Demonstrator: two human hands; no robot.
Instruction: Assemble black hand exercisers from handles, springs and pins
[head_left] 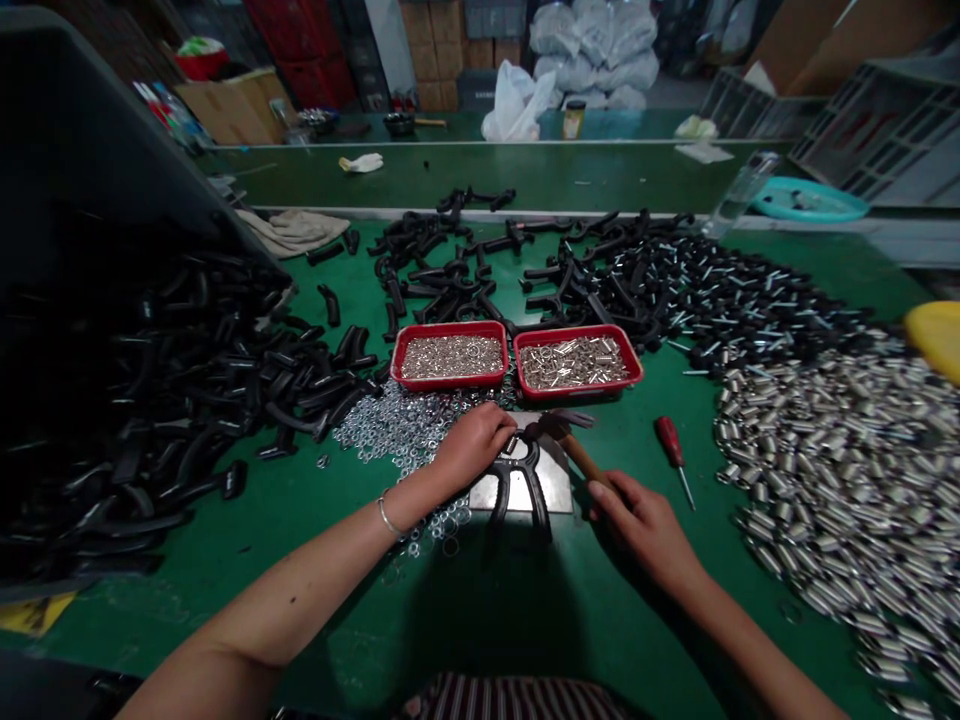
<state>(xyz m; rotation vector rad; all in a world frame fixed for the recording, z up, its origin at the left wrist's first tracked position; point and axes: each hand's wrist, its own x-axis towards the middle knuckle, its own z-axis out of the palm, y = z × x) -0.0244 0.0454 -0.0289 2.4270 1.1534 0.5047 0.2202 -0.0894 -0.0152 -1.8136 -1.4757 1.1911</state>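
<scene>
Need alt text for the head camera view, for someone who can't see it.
The right hand holds a hammer at a black clamp-shaped part on a metal plate, the left hand at its top. Around them on a green bench lie two red trays of small metal pieces, a screwdriver and heaped parts.

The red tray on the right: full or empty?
It looks nearly full: small shiny metal pieces cover the whole bottom of the red tray, close to its rim.
</scene>
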